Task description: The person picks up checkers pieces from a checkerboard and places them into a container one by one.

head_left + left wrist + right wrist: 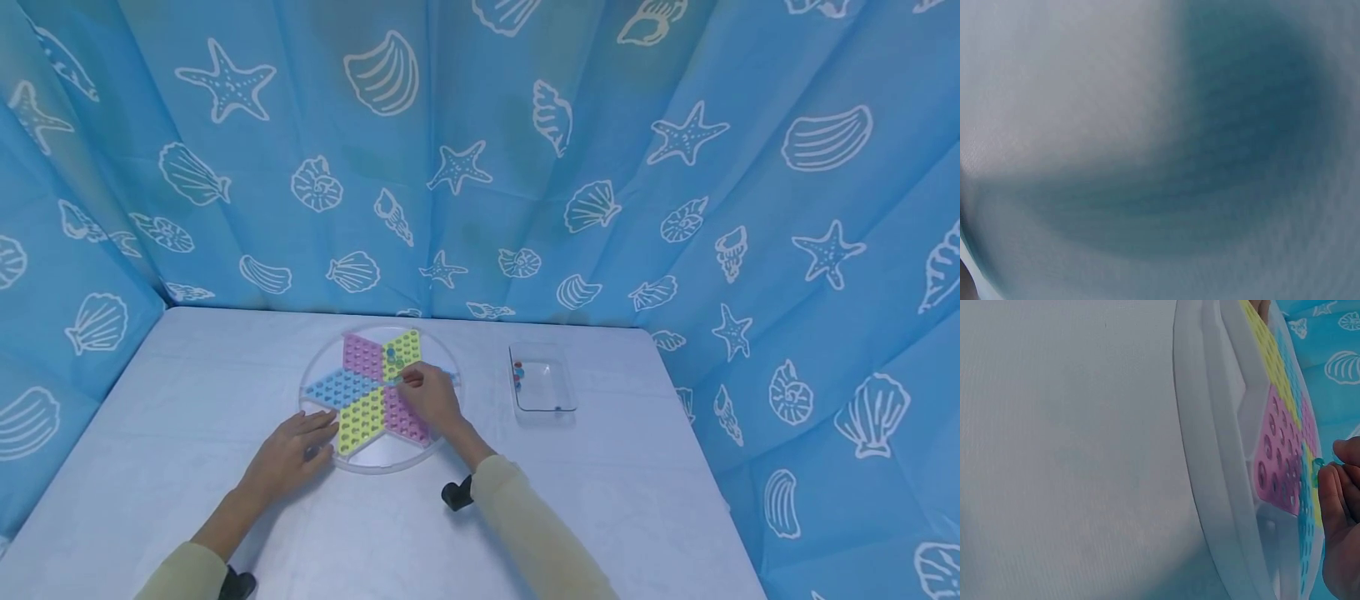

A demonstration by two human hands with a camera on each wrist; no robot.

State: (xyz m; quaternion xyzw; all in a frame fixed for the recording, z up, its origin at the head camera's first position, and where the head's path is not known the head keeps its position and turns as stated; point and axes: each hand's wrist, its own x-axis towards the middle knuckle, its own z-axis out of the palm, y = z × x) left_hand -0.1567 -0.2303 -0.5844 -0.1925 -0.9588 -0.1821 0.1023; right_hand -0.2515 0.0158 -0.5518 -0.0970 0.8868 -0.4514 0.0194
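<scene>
A round Chinese checkers board (381, 468) has a star of pink, yellow and blue sections full of holes. A few blue and green marbles (391, 353) sit in its far yellow section. My right hand (433, 398) is over the right half of the board, fingertips bent close together near the centre. In the right wrist view, a green marble (1317, 464) shows beside those fingertips; whether they pinch a marble is unclear. My left hand (288, 454) rests at the board's near left edge, fingers extended and touching its rim. The left wrist view is a blur.
To the right of the board stands a clear rectangular container (545, 385) with several orange and blue marbles gathered mostly along its left side. A white cloth (637, 483) covers the table. Blue curtains (480, 208) with white shells and starfish hang behind it and at both sides.
</scene>
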